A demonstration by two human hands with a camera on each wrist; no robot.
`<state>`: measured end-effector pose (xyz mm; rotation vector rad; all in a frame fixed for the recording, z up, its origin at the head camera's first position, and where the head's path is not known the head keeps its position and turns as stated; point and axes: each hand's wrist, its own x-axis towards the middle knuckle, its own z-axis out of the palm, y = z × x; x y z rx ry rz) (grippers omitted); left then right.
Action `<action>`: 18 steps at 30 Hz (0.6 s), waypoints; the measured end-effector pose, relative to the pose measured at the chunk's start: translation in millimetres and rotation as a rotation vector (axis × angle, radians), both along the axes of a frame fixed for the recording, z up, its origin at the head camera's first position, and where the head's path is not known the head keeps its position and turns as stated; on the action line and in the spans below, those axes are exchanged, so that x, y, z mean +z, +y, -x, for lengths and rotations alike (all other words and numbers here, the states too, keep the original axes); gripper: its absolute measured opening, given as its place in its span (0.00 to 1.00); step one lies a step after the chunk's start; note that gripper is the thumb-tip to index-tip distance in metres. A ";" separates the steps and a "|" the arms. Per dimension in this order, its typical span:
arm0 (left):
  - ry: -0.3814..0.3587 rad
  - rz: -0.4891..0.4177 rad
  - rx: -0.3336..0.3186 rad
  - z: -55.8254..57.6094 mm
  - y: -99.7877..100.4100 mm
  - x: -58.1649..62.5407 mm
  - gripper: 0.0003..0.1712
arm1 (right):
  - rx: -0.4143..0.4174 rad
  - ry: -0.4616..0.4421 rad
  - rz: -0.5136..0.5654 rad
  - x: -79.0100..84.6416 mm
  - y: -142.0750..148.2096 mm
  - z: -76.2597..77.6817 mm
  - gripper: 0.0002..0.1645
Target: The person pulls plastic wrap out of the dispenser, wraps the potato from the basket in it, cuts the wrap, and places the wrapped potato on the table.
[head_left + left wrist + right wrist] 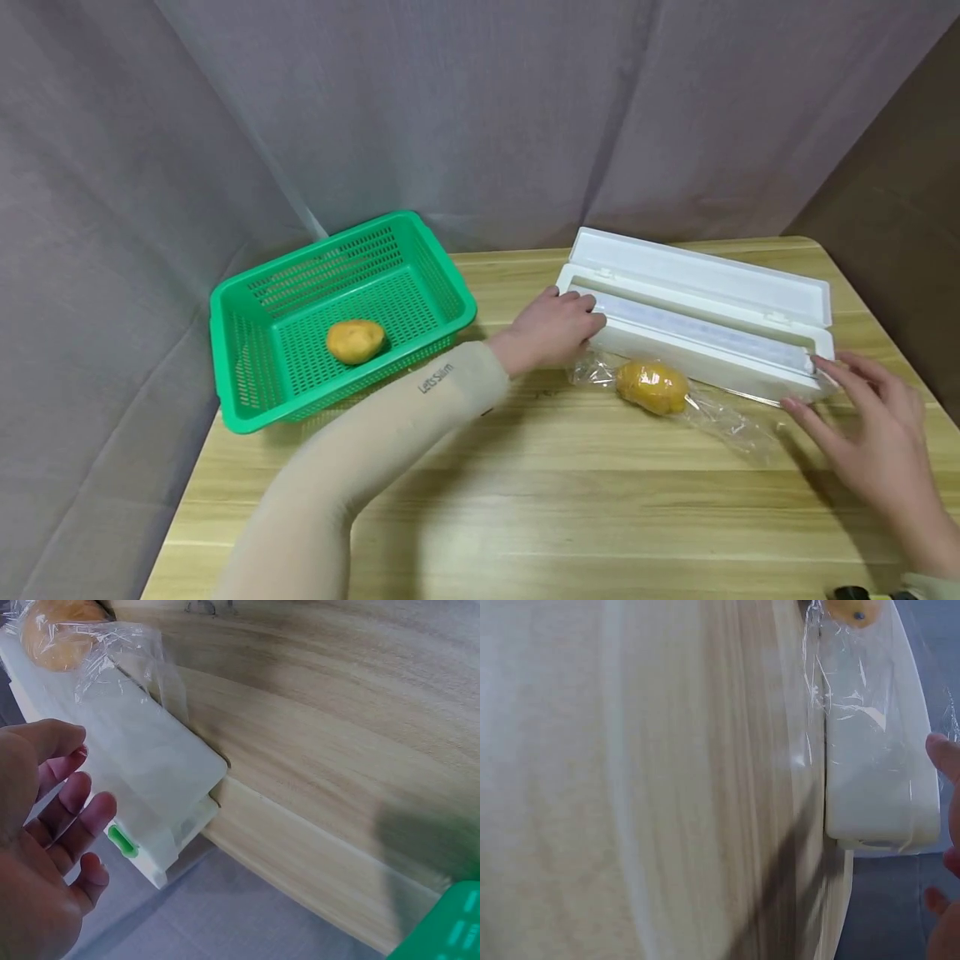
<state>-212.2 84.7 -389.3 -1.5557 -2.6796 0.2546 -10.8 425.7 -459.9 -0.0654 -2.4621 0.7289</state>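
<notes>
A white lidded box (pixel 705 342) stands with its lid raised, a roll of clear plastic film (pixel 697 329) lying inside. My left hand (pixel 558 325) is over the box's left end, fingertips right at the roll. In the left wrist view its fingers (pixel 94 814) are loosely bent, thumb tip close to the index fingertip, nothing visible between them. At the right end, my right hand (pixel 877 425) has its index finger by the roll's end and its thumb at the front edge, spread apart. Before the box lies a yellow, potato-like item (pixel 652 387) wrapped in clear film (pixel 731 421).
A green slotted basket (pixel 337 246) stands at the left, with a bare yellow, potato-like item (pixel 356 342) inside. Both containers are on a wooden table (pixel 585 508) with a grey curtain (pixel 450 108) behind. A small dark object (pixel 851 592) shows at the lower right edge.
</notes>
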 end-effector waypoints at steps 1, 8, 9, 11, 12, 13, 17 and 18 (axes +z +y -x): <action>-0.007 -0.001 -0.003 -0.6 -1.2 0.3 0.08 | -0.002 0.015 -0.005 -0.1 -1.9 -0.8 0.31; -0.030 0.009 -0.028 -6.4 -7.5 3.1 0.10 | 0.066 -0.027 -0.004 6.9 -10.5 -9.1 0.11; -0.031 0.009 -0.026 -6.9 -8.2 3.1 0.10 | 0.087 -0.032 -0.002 7.6 -11.9 -10.6 0.11; -0.026 0.010 -0.028 -7.5 -9.7 2.3 0.11 | 0.110 -0.050 0.009 9.1 -14.5 -14.0 0.10; -0.020 0.012 -0.031 -7.9 -10.5 2.0 0.11 | 0.117 -0.053 0.010 9.4 -15.5 -15.4 0.09; -0.014 0.013 -0.036 -8.1 -11.3 1.4 0.11 | 0.120 -0.065 0.013 9.4 -16.5 -17.2 0.10; 0.017 0.029 -0.061 -9.8 -13.8 -1.1 0.12 | 0.133 -0.123 0.048 7.3 -18.1 -23.5 0.13; 0.023 0.037 -0.068 -10.4 -14.3 -1.7 0.13 | 0.136 -0.132 0.047 6.2 -18.3 -24.6 0.14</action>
